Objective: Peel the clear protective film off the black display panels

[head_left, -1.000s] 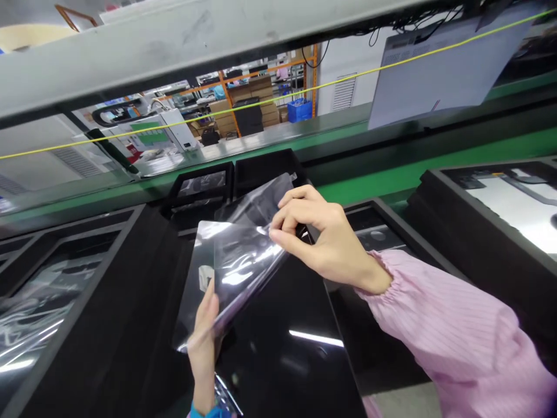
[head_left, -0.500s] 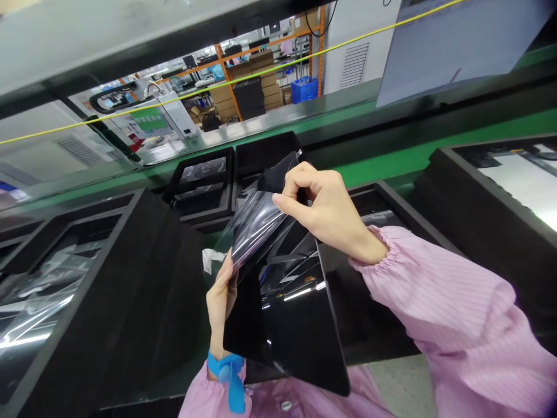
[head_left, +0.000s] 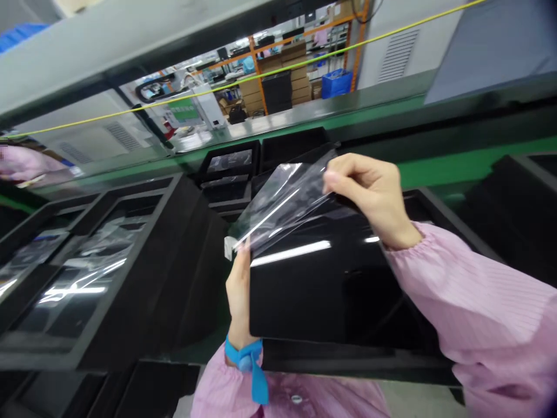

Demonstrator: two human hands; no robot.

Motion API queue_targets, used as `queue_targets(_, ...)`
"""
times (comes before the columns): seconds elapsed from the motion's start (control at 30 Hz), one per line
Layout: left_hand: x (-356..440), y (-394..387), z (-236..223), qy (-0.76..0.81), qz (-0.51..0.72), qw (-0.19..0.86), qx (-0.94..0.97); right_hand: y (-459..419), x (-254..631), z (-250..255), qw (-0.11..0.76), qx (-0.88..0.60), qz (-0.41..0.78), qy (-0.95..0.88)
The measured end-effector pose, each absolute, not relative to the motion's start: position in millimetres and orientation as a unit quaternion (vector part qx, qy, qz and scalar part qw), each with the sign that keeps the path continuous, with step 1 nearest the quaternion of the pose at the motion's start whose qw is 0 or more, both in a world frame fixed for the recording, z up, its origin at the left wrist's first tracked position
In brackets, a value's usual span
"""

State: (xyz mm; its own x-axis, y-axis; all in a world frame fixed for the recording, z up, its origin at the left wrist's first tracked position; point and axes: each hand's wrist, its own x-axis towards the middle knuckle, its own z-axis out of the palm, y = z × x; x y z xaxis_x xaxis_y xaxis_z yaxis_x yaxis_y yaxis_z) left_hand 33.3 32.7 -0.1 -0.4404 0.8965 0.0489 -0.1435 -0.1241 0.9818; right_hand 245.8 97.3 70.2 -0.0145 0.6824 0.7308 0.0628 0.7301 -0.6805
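A glossy black screen panel (head_left: 300, 302) is held in front of me, with ceiling lights mirrored in it. My left hand (head_left: 238, 293), with a blue strap (head_left: 246, 357) on the wrist, grips its left edge; the fingers behind are hidden. Thumb and bent fingers of my right hand (head_left: 372, 194) pinch the upper right corner of a clear film (head_left: 281, 206). That film is creased and raised off the panel's upper part, reaching down to my left thumb. Beside the thumb, a white tab (head_left: 230, 248) sticks out at the film's lower left.
Stacked black foam trays (head_left: 174, 232) holding clear-wrapped pieces stand to the left. More foam trays (head_left: 256, 168) sit behind the panel, others (head_left: 517, 197) at right. A yellow cord (head_left: 278, 71) crosses the view above. Another person's pink sleeve (head_left: 30, 162) shows at far left.
My right hand has moved right, drawing the film out into a wider sheet. The panel has turned so its long side lies more level. The view has swung left.
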Motion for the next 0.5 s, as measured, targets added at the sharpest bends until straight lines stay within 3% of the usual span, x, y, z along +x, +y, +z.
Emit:
queue_targets(0.1, 38.8, 21.7, 22.3, 0.517, 0.682, 0.384, 0.346, 110.9, 248.8, 63.6, 0.685, -0.217, 0.242, -0.652)
queue_targets(0.27, 50.4, 14.4, 47.8, 0.346, 0.662, 0.573, 0.337, 119.3, 251.6, 63.7, 0.705, -0.175, 0.221, -0.65)
queue_targets(0.5, 49.7, 13.6, 49.9, 0.31, 0.662, 0.592, 0.339, 119.9, 253.6, 70.7, 0.702, -0.196, 0.175, -0.662)
